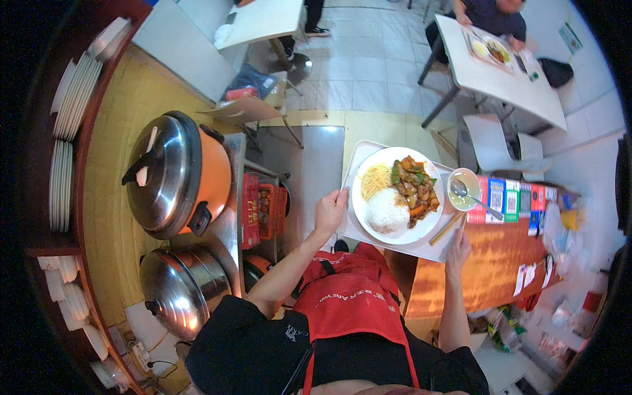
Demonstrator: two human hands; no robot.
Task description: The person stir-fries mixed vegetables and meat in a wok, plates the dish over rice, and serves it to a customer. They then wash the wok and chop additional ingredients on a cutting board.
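Note:
My left hand (330,211) grips the left edge of a white serving tray (368,232). On the opposite side, my right hand (458,252) is closed around the tray's right edge. A round white plate (362,207) on the tray bears a mound of white rice (387,210), pale yellow shreds (376,181) and a glossy stir-fry (415,187) with green and orange pieces. Right of the plate stands a small bowl of clear soup (463,183), with a metal spoon (481,205) leaning out over its rim. Chopsticks (446,228) lie near my right hand.
A large orange cooker (177,175) and a lidded steel pot (182,291) stand at left, near shelved stacks of plates (79,96). A wooden counter (454,284) with printed code cards (508,200) is at right. Ahead, a person (493,22) sits at a dining table (523,89).

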